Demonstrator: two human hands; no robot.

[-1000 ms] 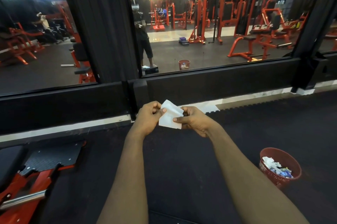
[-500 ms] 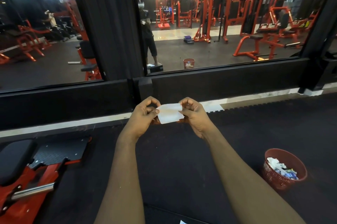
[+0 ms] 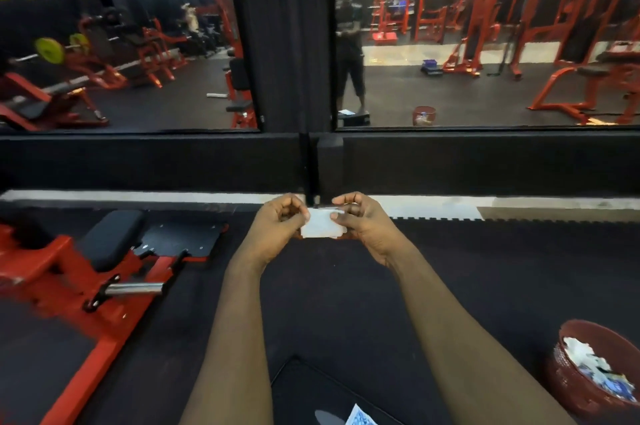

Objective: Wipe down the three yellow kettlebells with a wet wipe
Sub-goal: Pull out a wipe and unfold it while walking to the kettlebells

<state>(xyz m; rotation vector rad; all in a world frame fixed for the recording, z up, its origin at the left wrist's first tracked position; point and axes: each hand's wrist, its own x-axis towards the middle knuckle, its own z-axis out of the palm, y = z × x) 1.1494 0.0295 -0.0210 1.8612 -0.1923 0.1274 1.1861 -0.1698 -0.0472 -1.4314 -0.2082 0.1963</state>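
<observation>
Currently, you hold the wet wipe (image 3: 322, 227) folded and out in front of you above the black rubber floor (image 3: 346, 303), pinched on 2 sides. Your left hand (image 3: 282, 224) clamps its left edge between thumb and fingertips; your right hand (image 3: 360, 222) clamps its right edge the same way. Both grips are closed on the wipe.

The 3 yellow kettlebells are not in view. Locate them before you proceed.

Hazards from this state:

1. Tearing. The wipe is thin and appears only partly unfolded. Pulling both edges apart sharply would likely rip it along a fold.
2. Dropping. Each hand holds only a narrow margin. If 1 pinch slips, the wipe may fall to the floor and pick up grit, which would then transfer to the kettlebells.
3. Drying. Prolonged handling in the air reduces moisture, so cleaning would be less effective.
4. Tripping. The red machine frame (image 3: 86, 286) lies near left and the red waste basket (image 3: 581, 386) sits near right. Check your path before you step.
</observation>
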